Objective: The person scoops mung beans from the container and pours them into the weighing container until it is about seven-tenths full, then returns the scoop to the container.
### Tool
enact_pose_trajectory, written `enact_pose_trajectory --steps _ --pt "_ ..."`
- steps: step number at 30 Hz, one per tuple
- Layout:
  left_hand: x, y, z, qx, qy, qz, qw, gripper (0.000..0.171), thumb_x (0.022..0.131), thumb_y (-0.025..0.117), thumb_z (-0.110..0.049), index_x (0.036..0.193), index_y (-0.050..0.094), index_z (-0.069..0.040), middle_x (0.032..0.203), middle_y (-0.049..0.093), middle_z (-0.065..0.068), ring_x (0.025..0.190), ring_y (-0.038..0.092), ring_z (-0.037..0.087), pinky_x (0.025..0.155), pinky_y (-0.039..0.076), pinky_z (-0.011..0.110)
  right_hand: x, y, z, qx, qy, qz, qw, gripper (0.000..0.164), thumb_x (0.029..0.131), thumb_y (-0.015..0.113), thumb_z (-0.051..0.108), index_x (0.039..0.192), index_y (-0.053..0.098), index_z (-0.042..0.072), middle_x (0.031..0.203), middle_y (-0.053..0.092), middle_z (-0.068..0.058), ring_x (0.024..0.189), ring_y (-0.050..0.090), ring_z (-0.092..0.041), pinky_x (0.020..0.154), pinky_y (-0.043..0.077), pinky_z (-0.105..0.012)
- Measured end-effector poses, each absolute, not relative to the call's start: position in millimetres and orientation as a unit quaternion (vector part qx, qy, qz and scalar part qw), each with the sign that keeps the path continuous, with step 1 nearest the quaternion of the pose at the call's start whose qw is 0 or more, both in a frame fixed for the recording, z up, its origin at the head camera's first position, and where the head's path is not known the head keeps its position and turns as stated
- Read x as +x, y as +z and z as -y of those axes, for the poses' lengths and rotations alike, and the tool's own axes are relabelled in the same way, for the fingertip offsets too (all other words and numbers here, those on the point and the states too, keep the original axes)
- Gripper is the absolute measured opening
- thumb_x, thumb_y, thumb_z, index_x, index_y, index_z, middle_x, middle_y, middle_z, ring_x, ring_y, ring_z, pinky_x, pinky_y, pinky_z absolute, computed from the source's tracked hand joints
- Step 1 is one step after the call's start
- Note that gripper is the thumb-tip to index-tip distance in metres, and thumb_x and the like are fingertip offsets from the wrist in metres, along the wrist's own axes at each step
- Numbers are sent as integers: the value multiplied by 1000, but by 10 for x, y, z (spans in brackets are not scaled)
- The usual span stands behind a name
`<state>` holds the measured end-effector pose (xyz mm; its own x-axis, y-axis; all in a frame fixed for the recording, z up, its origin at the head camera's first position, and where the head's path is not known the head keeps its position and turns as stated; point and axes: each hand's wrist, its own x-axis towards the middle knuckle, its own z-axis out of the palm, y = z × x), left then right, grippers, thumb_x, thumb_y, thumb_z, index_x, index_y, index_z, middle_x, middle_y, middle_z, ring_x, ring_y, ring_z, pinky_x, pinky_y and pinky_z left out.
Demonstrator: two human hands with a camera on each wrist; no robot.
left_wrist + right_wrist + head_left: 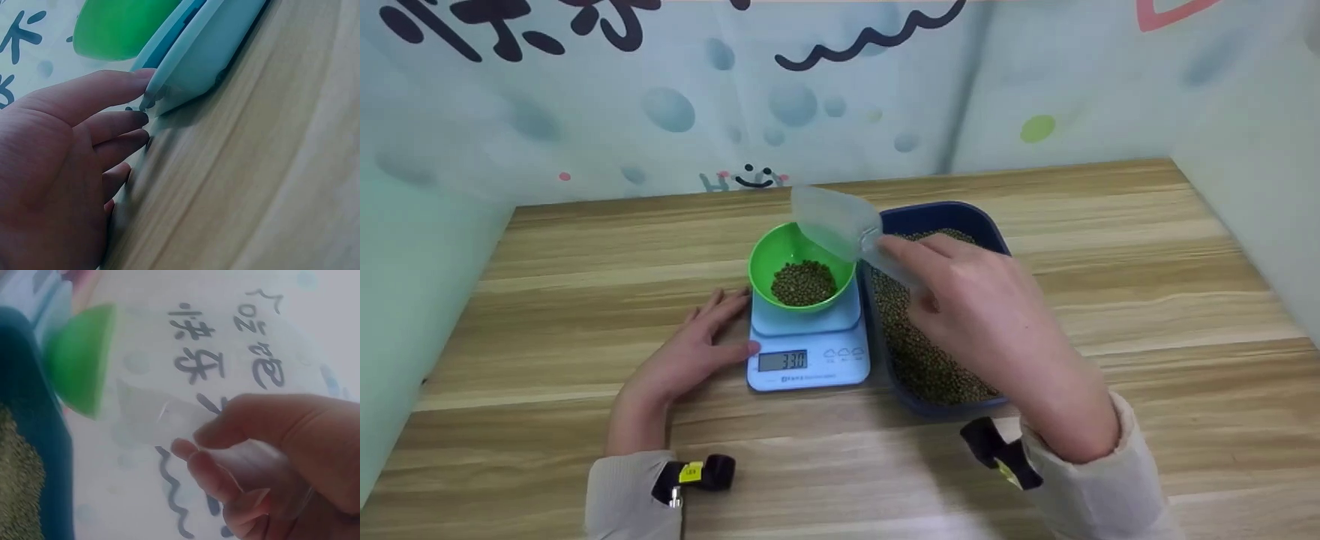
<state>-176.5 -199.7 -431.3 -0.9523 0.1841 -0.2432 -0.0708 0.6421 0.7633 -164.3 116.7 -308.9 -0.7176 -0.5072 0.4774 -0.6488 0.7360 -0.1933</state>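
My right hand [979, 300] grips the handle of a translucent plastic scoop [834, 217], tilted over the back right rim of a green bowl [761, 262]. Small brown-green pellets [804, 283] lie in a heap at the bottom of the bowl. It sits on a light blue digital scale [847, 369], whose display [782, 361] appears to read 33.0. Beside the scale's left edge rests my left hand [690, 352], fingers extended and thumb touching the edge near the display. In the right wrist view, fingers and thumb curl round the scoop's handle [264, 467].
Right of the scale stands a dark blue bin [994, 232] holding many pellets of the same kind, partly hidden beneath my right arm. Everything is on a wood-grain table [547, 315]. A printed backdrop [847, 97] rises behind it, with pale walls at both sides.
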Motion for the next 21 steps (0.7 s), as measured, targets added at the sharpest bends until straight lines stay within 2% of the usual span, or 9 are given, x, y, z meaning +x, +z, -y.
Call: enact_pose_trajectory --steps 3,9,14,17,21 --pt "-1766 -4318 1993 35 420 -894 152 79 78 63 -55 144 28 -30 156 3 1 140 -11 35 107 -5 62 -1650 -3052 -1304 294 183 919 189 50 75 61 8 124 58 17 96 68 -1 66 59 -13 55 52 -29" --pt "-1759 -4318 1997 32 423 -892 155 79 77 64 -55 144 28 -32 156 1 2 140 -11 36 107 -5 63 -1582 -2926 -1645 242 146 941 185 31 84 60 32 114 63 23 69 60 10 40 41 -4 34 33 -22" --pt "-1762 -4312 2003 37 420 -894 151 79 78 64 -54 144 29 -30 156 1 4 139 -11 38 106 -5 64 -1480 -2809 -1879 212 144 944 210 31 86 55 51 107 65 29 67 61 18 38 37 0 33 28 -19" --pt "-1769 -4317 2003 41 421 -894 148 79 78 64 -53 144 29 -28 156 2 6 139 -10 37 107 -6 63 -1452 -2776 -1985 189 160 944 217 29 83 57 54 104 64 36 68 61 22 40 39 -1 37 28 -18" --pt "-1779 -4332 2001 44 426 -892 146 78 78 65 -52 144 30 -28 155 4 6 140 -10 33 109 -7 59 -1493 -2796 -2108 153 181 958 159 31 81 58 57 106 61 40 73 63 22 45 47 -4 38 33 -22"
